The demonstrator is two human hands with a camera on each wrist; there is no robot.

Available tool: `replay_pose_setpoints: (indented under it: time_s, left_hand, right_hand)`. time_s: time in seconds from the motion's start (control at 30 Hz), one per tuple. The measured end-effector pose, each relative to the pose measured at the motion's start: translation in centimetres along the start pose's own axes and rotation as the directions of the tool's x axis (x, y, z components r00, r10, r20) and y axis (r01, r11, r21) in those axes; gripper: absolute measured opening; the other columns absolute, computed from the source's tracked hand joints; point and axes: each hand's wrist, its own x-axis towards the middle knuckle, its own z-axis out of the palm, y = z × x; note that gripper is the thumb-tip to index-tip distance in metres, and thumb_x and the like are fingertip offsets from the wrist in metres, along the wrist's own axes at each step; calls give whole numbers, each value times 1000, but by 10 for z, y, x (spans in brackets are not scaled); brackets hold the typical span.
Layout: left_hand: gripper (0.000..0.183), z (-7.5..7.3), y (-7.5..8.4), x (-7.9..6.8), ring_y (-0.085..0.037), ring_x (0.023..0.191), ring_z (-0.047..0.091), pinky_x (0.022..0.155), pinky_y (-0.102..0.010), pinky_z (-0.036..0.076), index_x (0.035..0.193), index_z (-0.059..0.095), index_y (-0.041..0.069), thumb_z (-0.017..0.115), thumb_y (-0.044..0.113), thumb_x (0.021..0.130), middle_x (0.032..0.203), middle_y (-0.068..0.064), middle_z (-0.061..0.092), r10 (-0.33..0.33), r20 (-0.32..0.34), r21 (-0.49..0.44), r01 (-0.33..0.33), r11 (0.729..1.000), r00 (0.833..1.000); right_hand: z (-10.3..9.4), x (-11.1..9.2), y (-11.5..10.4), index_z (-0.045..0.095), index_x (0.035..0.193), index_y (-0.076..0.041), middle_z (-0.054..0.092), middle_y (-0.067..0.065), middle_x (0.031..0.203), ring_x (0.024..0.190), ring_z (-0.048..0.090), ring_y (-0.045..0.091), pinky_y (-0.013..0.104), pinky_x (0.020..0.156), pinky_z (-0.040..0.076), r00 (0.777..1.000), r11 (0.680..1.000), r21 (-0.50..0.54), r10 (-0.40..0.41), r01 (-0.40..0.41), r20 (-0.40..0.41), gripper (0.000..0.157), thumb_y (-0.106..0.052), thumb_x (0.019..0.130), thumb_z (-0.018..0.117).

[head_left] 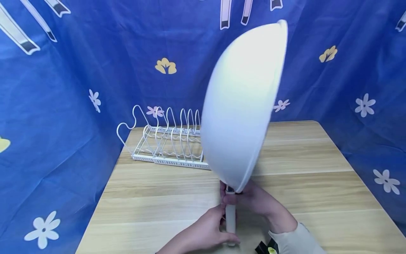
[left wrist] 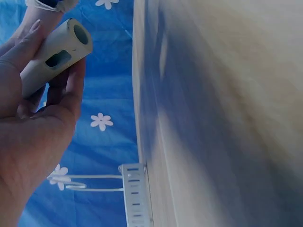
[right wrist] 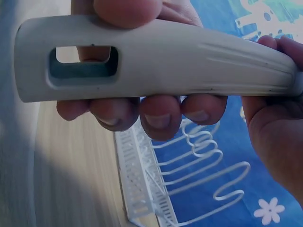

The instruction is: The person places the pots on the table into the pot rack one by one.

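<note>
A white wok-like pan (head_left: 238, 106) is held up on its edge above the table, its rounded outside toward the left and its bowl facing away to the right. Its pale handle (head_left: 231, 220) points down toward me. My left hand (head_left: 206, 227) grips the handle near its end; in the left wrist view, thumb and fingers wrap the handle (left wrist: 59, 54), which has a slot and a hollow end. Up where handle meets pan, my right hand (head_left: 258, 201) grips too. The right wrist view shows the handle (right wrist: 165, 61) side-on, with left-hand fingertips (right wrist: 158, 118) beneath it.
A white wire rack (head_left: 177, 160) with upright loops stands at the back left of the wooden table (head_left: 152, 201), partly behind the pan. A small black object (head_left: 268, 247) is by the right sleeve (head_left: 295, 240). Blue patterned cloth (head_left: 127, 70) hangs around the table.
</note>
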Motion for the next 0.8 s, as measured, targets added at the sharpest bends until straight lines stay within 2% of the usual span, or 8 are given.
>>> replay_pose_setpoints:
  time_s: [0.07,0.17,0.2,0.3,0.4,0.53,0.67,0.8]
  left_hand:
    - [50,0,-1,-7,7,93,60,84,-22,58,123,61,21,93,32,87,105,16,62,-16,-29,-9,16,1000,999]
    - [49,0,-1,-15,5,96,61,86,-22,57,122,61,22,94,33,86,106,15,64,-46,-78,-9,46,999,996]
    - [52,-1,-3,-17,5,97,61,87,-22,57,125,61,20,94,34,86,108,14,64,-55,-92,-7,54,999,994]
    - [47,-3,-6,-22,3,95,60,87,-22,55,119,62,20,93,34,87,105,14,64,-80,-127,2,81,997,989]
    - [43,-6,-10,-25,3,93,59,85,-22,53,116,63,20,92,34,87,101,14,63,-80,-155,22,85,996,985]
    - [38,-8,-11,-29,4,91,57,84,-22,52,109,65,17,93,32,87,98,14,63,-78,-171,22,83,996,982]
    - [39,-7,-15,-31,5,90,59,83,-21,52,109,66,13,94,28,86,98,12,64,-87,-163,-23,84,996,983]
    - [42,-6,-19,-32,4,87,60,81,-21,52,111,65,11,95,26,84,98,9,64,-108,-157,-86,96,992,982]
  right_hand:
    - [4,6,2,55,113,14,58,33,97,91,66,5,27,83,58,999,1000,-2,-13,13,45,21,-3,106,65]
    - [8,14,4,57,111,14,58,37,93,89,65,4,26,82,58,996,1000,-6,-8,9,87,20,-3,106,65]
    - [9,18,5,58,110,14,61,32,91,88,65,4,26,81,58,996,1000,-10,3,-2,92,20,-4,105,66]
    - [13,27,7,60,105,14,63,19,87,85,63,4,23,79,56,995,998,-35,47,-43,93,19,-4,102,67]
    - [15,36,11,56,108,15,62,5,92,84,66,5,24,80,59,991,994,-18,105,-103,89,22,-2,100,68]
    - [16,42,19,47,113,18,62,4,94,84,72,10,31,82,65,984,987,71,133,-142,119,27,3,99,65]
    - [16,45,29,43,113,21,63,3,94,84,72,11,29,81,64,983,981,136,118,-137,141,30,4,100,64]
    - [14,46,38,47,111,14,64,1,94,84,71,12,28,82,63,982,971,182,129,-154,140,26,0,101,67]
